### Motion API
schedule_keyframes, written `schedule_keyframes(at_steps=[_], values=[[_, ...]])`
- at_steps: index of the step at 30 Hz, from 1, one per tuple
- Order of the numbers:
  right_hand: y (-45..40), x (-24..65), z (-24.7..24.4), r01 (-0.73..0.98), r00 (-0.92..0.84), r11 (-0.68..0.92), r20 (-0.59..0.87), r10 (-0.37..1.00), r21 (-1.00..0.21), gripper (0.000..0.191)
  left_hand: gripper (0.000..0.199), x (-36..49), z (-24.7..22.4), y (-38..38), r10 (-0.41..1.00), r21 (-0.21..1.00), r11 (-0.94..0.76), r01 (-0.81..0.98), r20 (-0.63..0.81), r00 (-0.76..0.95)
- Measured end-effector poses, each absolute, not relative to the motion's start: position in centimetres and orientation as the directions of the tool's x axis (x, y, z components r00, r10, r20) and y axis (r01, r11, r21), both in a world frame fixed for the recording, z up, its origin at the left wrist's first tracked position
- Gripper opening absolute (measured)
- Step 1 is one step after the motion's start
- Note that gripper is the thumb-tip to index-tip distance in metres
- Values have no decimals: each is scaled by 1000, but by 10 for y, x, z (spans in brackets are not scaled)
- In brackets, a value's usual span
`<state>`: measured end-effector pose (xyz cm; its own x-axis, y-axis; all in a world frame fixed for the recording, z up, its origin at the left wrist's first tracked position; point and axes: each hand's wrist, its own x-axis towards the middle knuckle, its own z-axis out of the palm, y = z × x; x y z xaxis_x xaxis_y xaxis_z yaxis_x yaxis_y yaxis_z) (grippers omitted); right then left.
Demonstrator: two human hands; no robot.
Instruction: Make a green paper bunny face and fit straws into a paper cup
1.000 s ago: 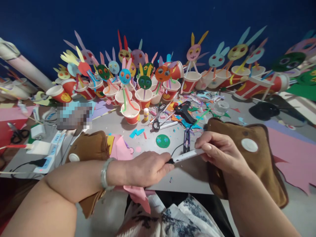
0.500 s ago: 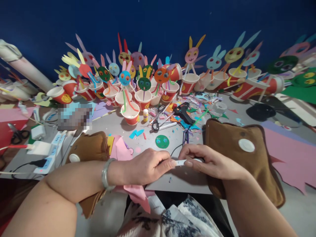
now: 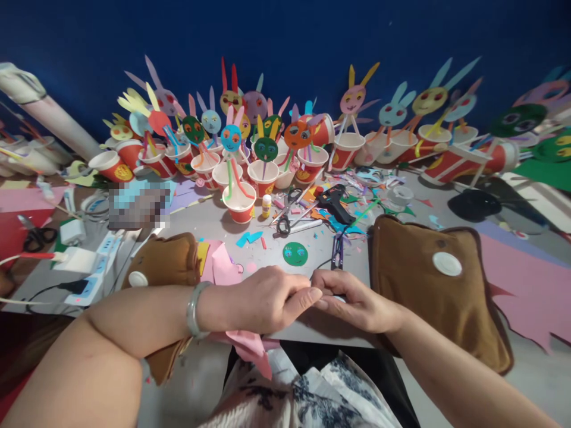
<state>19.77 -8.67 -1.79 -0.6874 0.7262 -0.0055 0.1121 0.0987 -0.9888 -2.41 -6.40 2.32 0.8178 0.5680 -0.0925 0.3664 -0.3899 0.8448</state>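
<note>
My right hand [image 3: 354,302] is closed around a slim white pen-like object [image 3: 339,298], with only a small part showing beneath the fingers. My left hand [image 3: 272,300], with a bracelet [image 3: 193,310] at the wrist, is closed too, its thumb meeting the right fingertips at the object's left end. What lies inside the left fingers is hidden. Both hands are over the table's near edge. Just beyond them lies a green paper disc [image 3: 295,254] with a drawn face. Purple-handled pliers-like tool [image 3: 338,252] lies past the right hand.
Red-and-white paper cups [image 3: 239,203] holding paper rabbit figures line the back. A black glue gun [image 3: 336,202], scissors [image 3: 285,223] and a small glue bottle [image 3: 266,205] lie among paper scraps. Brown cushions [image 3: 414,279] flank the hands. A power strip [image 3: 100,267] stands left.
My hands have come together, the right one moving left, and the white object between them is now mostly covered. The camera view has shifted slightly.
</note>
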Motion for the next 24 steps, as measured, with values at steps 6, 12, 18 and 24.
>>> schedule_keyframes(at_steps=[6,12,18,24], values=[[-89,196,-23,114,-671,164,45,740,-980,34,37,-23,22,-64,571,820,-439,367,-61,819],[-90,196,-20,128,-680,257,104,726,-958,32,39,-23,19,-70,547,734,-563,379,-13,837],[-97,195,-20,180,-664,386,178,727,-905,30,39,-25,16,-73,496,663,-672,330,71,866],[-87,200,-13,225,-664,322,97,742,-920,34,47,-25,14,-70,560,658,-637,402,37,828]])
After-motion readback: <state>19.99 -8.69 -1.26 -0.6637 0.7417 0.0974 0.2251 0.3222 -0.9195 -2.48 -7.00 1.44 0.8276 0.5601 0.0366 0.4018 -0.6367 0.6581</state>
